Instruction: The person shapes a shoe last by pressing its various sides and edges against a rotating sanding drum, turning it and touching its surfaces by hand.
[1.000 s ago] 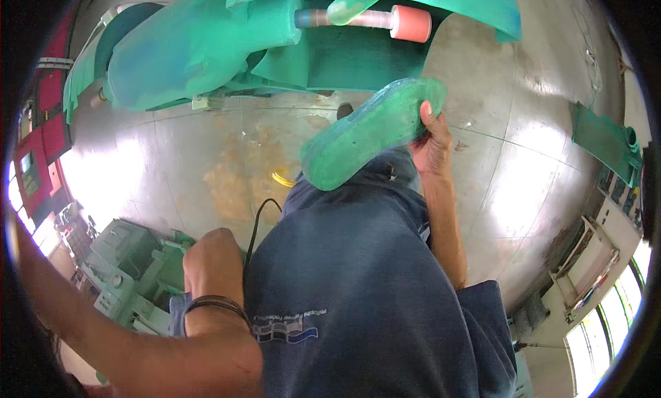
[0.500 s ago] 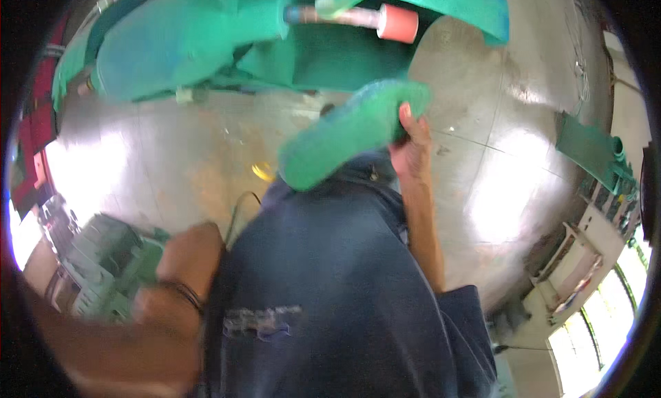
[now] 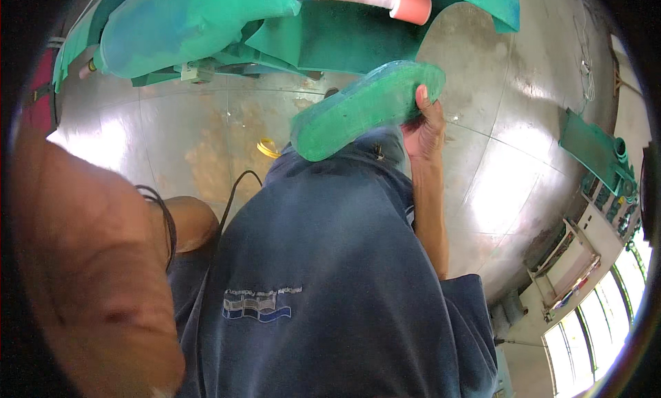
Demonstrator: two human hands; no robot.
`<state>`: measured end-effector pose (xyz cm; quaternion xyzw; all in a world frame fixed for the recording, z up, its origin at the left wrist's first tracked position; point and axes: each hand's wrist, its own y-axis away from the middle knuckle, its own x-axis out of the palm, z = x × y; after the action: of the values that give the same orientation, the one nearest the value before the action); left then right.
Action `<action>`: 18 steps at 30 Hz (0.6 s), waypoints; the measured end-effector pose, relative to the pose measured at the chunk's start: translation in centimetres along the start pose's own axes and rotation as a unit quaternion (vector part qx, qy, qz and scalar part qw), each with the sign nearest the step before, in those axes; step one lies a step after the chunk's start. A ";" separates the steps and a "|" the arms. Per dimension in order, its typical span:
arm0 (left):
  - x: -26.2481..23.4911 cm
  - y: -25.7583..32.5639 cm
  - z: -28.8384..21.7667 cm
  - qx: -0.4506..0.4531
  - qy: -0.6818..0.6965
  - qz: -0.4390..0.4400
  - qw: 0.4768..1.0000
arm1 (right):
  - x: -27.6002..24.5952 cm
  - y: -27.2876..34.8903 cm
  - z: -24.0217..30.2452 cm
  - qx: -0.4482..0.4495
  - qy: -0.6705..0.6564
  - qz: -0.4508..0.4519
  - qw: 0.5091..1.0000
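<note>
Concrete floor [image 3: 186, 133], stained, green machine [image 3: 206, 19] at 12 o'clock. Right hand [image 3: 425, 126] clamped on green sole [image 3: 365, 109] at its 3 o'clock end, above the lap. Left hand [image 3: 89, 281] blurred, grip unreadable. Best supported at mid-length; end grip looks prone to sag.

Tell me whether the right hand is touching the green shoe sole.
Touching. The head view shows the right hand gripping one end of the green shoe sole, a fingertip curled over its edge with no gap.
</note>
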<state>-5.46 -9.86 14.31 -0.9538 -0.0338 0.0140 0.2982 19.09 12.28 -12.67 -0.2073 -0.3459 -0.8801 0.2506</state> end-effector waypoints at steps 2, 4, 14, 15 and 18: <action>0.2 0.1 -0.1 -0.009 0.000 0.000 1.000 | -0.1 0.0 0.0 0.002 -0.007 -0.010 1.000; 0.3 0.2 -0.3 -0.011 -0.002 0.001 1.000 | -0.2 0.1 -0.1 0.003 -0.006 0.000 1.000; 0.8 -0.2 -1.0 -0.009 -0.004 0.021 1.000 | -0.7 0.9 0.0 -0.007 0.020 0.002 1.000; 1.0 -0.2 -1.0 -0.013 -0.008 0.019 1.000 | -0.9 1.1 0.1 0.008 0.024 0.010 1.000; 1.6 -0.2 -1.0 -0.013 -0.020 0.023 0.999 | -1.0 0.6 0.2 -0.018 0.011 0.022 1.000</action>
<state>-3.85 -10.16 15.27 -0.9577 -0.0182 0.0396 0.2846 20.30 12.39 -12.78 -0.2095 -0.3225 -0.8829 0.2696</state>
